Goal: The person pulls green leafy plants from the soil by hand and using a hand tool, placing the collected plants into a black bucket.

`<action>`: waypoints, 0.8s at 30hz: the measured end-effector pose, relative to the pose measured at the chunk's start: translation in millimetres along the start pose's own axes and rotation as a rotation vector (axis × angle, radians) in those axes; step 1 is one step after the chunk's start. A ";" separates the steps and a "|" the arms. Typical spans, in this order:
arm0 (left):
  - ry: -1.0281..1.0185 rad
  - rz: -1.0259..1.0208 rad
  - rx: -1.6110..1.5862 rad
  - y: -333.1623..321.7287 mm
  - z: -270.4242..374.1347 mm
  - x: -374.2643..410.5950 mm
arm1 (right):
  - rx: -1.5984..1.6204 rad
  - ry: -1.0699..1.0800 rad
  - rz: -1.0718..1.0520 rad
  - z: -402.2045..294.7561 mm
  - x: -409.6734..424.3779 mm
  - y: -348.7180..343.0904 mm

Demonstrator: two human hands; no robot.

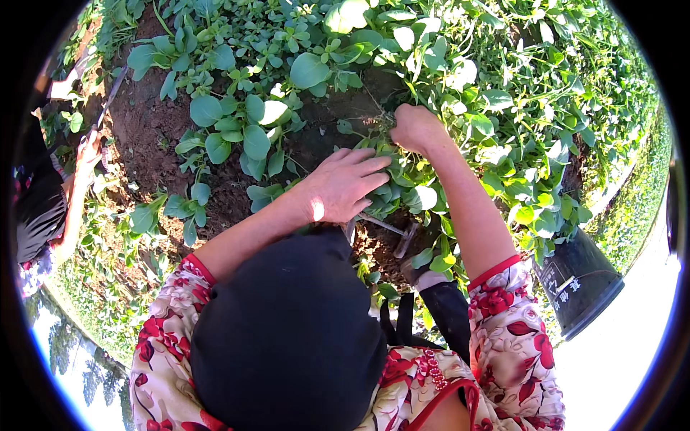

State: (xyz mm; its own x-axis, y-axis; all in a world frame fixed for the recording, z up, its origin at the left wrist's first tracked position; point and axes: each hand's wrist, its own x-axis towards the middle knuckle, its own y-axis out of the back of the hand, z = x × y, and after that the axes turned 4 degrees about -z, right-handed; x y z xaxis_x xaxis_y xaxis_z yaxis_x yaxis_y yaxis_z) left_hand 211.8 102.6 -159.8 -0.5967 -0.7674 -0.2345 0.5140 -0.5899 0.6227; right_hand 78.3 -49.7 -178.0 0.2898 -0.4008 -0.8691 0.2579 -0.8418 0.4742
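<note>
My left hand (353,183) lies palm down over broad-leaved greens (404,195), its fingers slightly apart and nothing visibly gripped. Just beyond it to the right, my right hand (418,129) is closed like a fist around the stems of small weeds (381,125). Thin roots and stringy stalks stick out to the left of that fist. What lies inside its curled fingers is hidden. Below my left hand, a small hand tool with a metal head (405,241), perhaps a hoe, rests on the soil near my foot.
Leafy seedlings (232,129) grow across dark bare soil (145,116). Denser greens (501,102) spread to the right. A black plastic bucket (579,285) with writing lies tilted at right. At far left, a co-worker's hand (92,148) holds a long blade (111,97).
</note>
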 end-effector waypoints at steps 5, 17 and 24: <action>0.009 0.016 -0.018 1.4 -0.1 -4.2 | 0.251 -0.150 0.066 -1.4 1.5 -19.1; 0.023 0.025 -0.067 3.3 0.4 -5.9 | 0.308 0.305 0.140 5.2 -21.9 -19.9; -0.003 0.035 -0.067 5.5 -1.3 0.8 | -0.862 0.333 0.583 -11.2 0.5 -24.6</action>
State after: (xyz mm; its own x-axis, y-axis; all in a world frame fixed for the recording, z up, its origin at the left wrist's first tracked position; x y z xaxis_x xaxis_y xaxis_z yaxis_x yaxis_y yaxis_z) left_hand 214.9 98.4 -157.5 -0.5796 -0.7871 -0.2110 0.5745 -0.5783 0.5792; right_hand 82.4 -25.1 -188.5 0.7781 -0.4288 -0.4589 0.5213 0.0334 0.8527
